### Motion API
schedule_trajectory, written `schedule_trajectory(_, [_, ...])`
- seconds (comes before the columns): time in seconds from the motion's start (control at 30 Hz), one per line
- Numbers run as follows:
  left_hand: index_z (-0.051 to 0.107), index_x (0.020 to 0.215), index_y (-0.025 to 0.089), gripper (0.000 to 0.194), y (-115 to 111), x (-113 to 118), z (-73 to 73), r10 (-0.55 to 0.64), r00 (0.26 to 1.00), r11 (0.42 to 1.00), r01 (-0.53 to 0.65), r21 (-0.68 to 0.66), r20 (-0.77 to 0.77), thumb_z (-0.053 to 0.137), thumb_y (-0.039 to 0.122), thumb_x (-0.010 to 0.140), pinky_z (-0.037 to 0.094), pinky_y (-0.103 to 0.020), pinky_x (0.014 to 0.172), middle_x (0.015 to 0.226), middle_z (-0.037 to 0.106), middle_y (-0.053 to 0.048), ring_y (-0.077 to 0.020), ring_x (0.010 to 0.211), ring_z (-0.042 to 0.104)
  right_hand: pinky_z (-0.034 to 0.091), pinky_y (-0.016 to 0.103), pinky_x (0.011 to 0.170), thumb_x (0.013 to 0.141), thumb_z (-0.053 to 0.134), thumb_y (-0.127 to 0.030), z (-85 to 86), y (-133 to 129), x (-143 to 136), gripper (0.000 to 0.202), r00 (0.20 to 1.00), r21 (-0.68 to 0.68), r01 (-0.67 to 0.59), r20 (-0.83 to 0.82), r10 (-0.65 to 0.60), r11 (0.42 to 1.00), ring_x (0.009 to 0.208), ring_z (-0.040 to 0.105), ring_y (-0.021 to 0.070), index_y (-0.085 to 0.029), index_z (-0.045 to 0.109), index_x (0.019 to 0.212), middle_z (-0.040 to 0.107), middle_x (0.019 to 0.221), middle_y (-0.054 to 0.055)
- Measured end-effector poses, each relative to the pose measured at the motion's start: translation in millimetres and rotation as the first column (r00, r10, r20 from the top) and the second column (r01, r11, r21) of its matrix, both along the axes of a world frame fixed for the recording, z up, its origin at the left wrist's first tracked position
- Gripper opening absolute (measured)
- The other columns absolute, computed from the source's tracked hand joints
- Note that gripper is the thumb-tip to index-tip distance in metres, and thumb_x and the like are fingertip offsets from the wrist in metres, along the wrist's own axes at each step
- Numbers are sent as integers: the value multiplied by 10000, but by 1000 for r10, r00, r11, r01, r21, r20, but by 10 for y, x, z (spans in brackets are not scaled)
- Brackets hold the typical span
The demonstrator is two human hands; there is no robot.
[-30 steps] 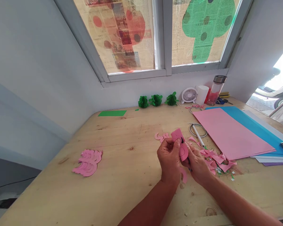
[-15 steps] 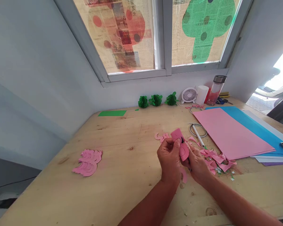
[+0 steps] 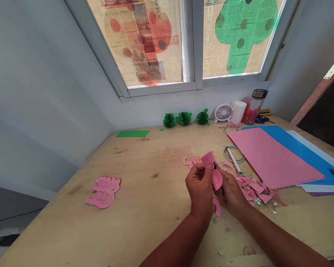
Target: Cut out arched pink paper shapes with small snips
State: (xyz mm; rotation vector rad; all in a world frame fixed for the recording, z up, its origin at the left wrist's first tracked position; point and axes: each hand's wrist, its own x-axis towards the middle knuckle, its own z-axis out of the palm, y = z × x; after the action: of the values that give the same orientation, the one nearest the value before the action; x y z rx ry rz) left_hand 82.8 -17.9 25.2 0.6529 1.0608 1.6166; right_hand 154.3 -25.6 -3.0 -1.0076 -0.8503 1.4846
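We note the paper [image 3: 217, 180] held up between the hands, off the surface [image 3: 144, 222]. Left hand [image 3: 199, 181]: fingers clamped on it, we judge to steady it. Right hand [image 3: 233, 189]: fingers closed round what we take for scissors [image 3: 215, 165], mostly hidden. From the hands, scraps [image 3: 258, 187] lie near at 3 o'clock, probably within easy drop; arcs [image 3: 107, 200] overlap well apart at 9 o'clock, perhaps to keep them sorted.

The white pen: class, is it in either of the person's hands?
No, the white pen lies on the wooden table, apart from the left hand and right hand, which meet around the pink paper piece.
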Motion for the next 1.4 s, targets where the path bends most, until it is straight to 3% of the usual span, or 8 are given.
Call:
schedule_trajectory(0.2, [567,598,140,229,-6,1,9,-17,999,1000,17,-2,29,738,289,633,394,-184,534,570,536,24,-71,538,462,109,187,359,688,657,-568,33,-8,-12,445,999,-5,24,-27,-24,1000,378,162,42,-187,447,591,293,431,-97])
schedule_trajectory(0.5, [563,603,139,265,2,5,-2,-13,999,1000,13,-6,52,755,322,614,411,-196,530,563,533,25,-81,535,487,116,185,372,724,646,-540,-33,1,6,400,999,18,8,-32,-8,1000,399,147,51,-179,497,637,283,451,-94])
schedule_trajectory(0.83, [564,592,136,285,-4,5,37,4,999,1000,-2,-25,50,764,340,594,402,-190,506,547,520,29,-69,504,460,97,198,382,765,591,-561,16,-10,-5,443,1000,52,-5,10,4,999,407,132,57,-192,426,585,240,442,-96])
schedule_trajectory(1.4, [546,575,143,301,-4,7,26,-14,998,999,16,-33,69,769,345,580,386,-188,505,542,506,36,-68,507,456,132,197,374,755,598,-557,2,-3,0,427,999,52,19,38,-21,998,414,151,63,-187,465,585,258,461,-86])
